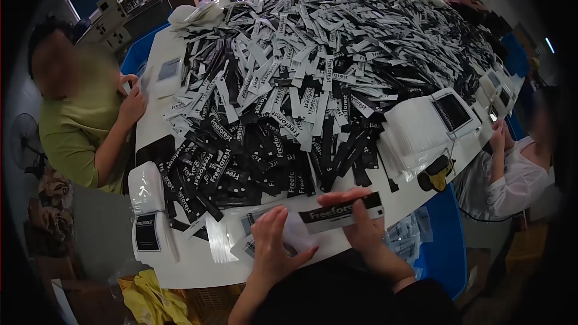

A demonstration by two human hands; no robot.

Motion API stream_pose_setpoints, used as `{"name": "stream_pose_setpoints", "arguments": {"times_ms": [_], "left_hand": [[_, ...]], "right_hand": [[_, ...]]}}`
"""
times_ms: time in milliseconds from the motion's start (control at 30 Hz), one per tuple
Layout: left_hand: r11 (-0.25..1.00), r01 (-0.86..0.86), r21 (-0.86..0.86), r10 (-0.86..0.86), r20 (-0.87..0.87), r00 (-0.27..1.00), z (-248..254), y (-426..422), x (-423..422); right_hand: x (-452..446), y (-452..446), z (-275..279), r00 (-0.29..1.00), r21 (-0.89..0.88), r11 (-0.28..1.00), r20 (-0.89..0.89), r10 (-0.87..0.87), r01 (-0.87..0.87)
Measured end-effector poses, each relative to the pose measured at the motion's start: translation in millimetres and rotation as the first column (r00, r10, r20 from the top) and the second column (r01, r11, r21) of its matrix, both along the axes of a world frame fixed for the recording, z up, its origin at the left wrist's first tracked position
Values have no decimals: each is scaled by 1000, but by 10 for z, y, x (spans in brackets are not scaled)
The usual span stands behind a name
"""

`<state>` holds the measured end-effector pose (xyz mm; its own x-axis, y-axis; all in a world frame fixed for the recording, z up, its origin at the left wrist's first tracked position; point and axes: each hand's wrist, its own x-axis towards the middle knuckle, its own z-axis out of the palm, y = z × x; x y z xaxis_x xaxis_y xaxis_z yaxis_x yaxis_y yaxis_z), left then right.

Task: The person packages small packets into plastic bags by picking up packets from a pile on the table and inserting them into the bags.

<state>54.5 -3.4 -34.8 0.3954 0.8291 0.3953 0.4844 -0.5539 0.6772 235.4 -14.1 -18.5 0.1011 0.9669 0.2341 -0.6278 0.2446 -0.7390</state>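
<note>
My right hand [365, 233] grips a long, narrow sachet [340, 212], black and silver-white with "Freeforest" lettering, and holds it sideways above the table's near edge. My left hand [272, 247] has its thumb spread away from its fingers, beside a translucent plastic bag [296, 229]. Whether its fingers touch that bag, I cannot tell. More clear bags [221, 238] lie flat on the table just left of that hand. Beyond both hands spreads a large heap of similar black and white sachets [289, 102].
Stacks of white bags with black labels stand at left [147, 195] and right [415, 132]. A yellow-black tape dispenser [436, 176] sits by the right edge. A blue bin [448, 235] with clear packs stands below. People sit at left [75, 126] and right [512, 174].
</note>
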Motion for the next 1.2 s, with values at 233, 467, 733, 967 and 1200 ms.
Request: {"name": "stream_pose_setpoints", "arguments": {"times_ms": [233,467,733,967,1200], "left_hand": [[1000,-18,-8,19,171,985,106,-33,-2],[919,-40,-392,104,142,984,76,53,-319],[838,37,-545,13,87,996,172,3,-310],[839,111,-533,-143,-19,989,207,16,-293],[752,170,-636,119,385,915,111,6,-293]], "right_hand": [[-173,30,48,819,-273,952,509,264,-137],[-26,57,-86,568,80,985,808,-156,156],[233,124,-185,447,-495,694,535,717,-523],[61,166,-311,391,-631,614,473,789,-474],[-62,73,-250,670,-115,929,662,336,-353]]}}
